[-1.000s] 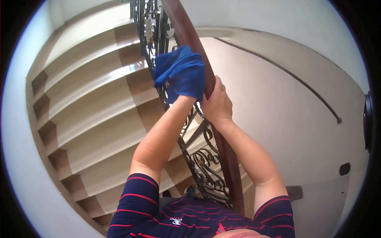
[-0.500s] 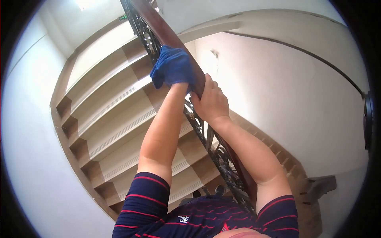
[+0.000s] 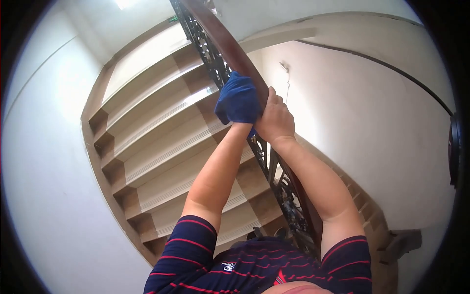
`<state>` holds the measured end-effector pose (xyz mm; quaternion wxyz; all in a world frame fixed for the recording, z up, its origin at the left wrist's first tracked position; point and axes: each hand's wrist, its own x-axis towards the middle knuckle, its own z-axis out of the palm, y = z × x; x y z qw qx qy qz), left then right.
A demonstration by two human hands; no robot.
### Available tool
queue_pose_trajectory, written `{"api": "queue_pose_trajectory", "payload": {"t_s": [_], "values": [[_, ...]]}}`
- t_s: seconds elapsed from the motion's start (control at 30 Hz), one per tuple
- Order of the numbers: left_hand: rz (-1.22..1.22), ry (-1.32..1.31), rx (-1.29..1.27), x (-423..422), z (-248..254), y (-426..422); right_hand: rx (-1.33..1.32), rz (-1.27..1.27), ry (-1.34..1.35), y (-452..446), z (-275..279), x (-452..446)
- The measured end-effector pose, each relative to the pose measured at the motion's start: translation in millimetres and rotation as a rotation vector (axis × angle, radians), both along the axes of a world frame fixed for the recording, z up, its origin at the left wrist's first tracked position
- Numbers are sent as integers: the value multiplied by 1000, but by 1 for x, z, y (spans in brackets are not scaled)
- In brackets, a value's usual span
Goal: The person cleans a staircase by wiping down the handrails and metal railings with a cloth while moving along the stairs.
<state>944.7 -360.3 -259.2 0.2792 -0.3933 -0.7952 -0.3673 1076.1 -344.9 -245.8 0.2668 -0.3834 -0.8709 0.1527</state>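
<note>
A blue cloth [image 3: 238, 100] is draped over my left hand [image 3: 241, 127], hiding its fingers; only the wrist shows below it. That hand presses the cloth against the left side of a dark reddish-brown handrail [image 3: 223, 41]. Just below and to the right, my right hand [image 3: 276, 117] curls over the same rail from its right side, fingers pointing up along it. The two hands are close together, nearly touching. Under the rail runs a black ornamental metal balustrade [image 3: 289, 201].
Stairs [image 3: 161, 142] with pale treads and brown ends rise on the left beside a white wall [image 3: 44, 161]. Beyond the rail, another flight [image 3: 364, 201] lies lower down. A dark rail [image 3: 382, 66] runs along the right wall.
My left hand, with the blue cloth, has slid down the handrail toward my right hand. The right hand has stayed about where it was on the rail. The view has shifted slightly left.
</note>
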Motion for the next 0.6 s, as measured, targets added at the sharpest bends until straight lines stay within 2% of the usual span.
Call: {"api": "queue_pose_trajectory", "payload": {"t_s": [0.07, 0.2, 0.27, 0.33, 0.53, 0.57, 0.6], "values": [[93, 43, -128, -2, 5, 3, -16, -7, -7, 1, -2, 0], [10, 107, -26, -17, 9, 13, -12, -6, -17, 0, -1, 0], [110, 91, -112, -21, 17, 20, -46, 3, -26, -1, 1, 1], [125, 90, -70, -33, 24, 31, -31, -3, -18, 0, 0, 1], [286, 212, -301, -45, 33, 40, -20, -5, 14, -1, 1, 0], [282, 214, -302, -48, 27, 40, -23, -2, 4, -2, 3, -1], [187, 147, -160, -50, 20, 38, -24, 3, -6, -2, 5, -1]]}}
